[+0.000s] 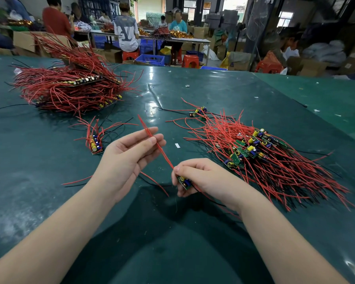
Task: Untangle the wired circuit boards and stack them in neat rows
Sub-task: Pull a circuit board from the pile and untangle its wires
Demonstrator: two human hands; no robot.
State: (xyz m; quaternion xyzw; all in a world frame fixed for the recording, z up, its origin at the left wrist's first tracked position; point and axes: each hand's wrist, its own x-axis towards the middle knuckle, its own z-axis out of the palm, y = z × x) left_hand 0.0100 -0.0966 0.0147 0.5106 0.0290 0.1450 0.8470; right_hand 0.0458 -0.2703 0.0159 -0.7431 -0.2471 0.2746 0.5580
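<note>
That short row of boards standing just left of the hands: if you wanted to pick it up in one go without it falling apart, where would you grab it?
Probably by its two ends. The short row of boards stands on edge, red wires fanning up and away. Come from the near side, where few wires lie, and press the end boards together so the stack stays squeezed.

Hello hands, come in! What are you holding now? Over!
Right hand grips one circuit board. Left hand pinches its red wires, pulled straight. Tangled pile waits right.
</note>
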